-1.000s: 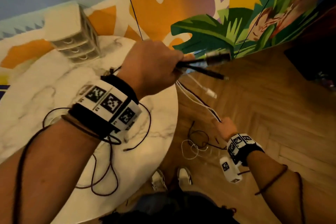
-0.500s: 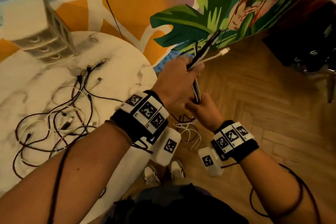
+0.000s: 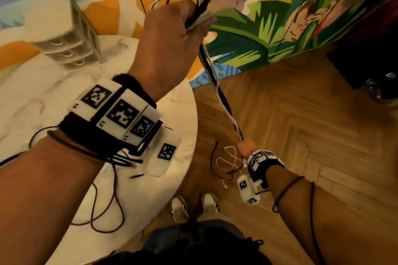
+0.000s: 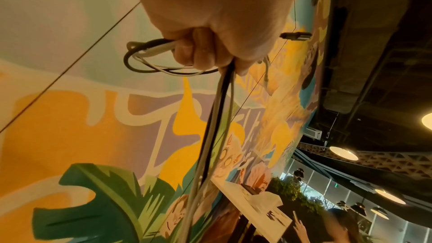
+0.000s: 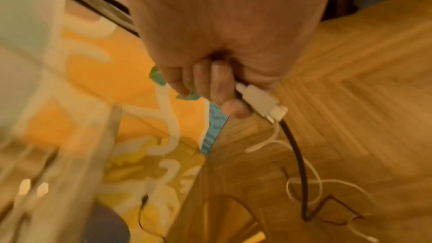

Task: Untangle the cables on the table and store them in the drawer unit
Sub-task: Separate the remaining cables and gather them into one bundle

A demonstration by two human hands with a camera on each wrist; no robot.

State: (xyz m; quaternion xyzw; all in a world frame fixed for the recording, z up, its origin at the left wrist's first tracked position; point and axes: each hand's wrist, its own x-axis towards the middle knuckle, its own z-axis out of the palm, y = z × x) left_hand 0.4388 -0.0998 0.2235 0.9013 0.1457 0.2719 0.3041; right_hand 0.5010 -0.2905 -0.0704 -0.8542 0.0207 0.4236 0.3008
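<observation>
Black and white cables point(image 3: 217, 92) stretch taut between raised left hand point(image 3: 170, 34) and lowered right hand point(image 3: 246, 146), both clenched on them, well apart; drawer unit point(image 3: 64, 34) sits beyond the left.

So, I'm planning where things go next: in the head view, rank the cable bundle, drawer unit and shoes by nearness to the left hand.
1. cable bundle, gripped in the left hand.
2. drawer unit, on the table, to the hand's left.
3. shoes, on the floor below.

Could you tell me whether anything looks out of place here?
Yes. The cables stretch off the table between the raised left hand and the low right hand, and their loose ends dangle above the floor, far from the drawer unit.
</observation>
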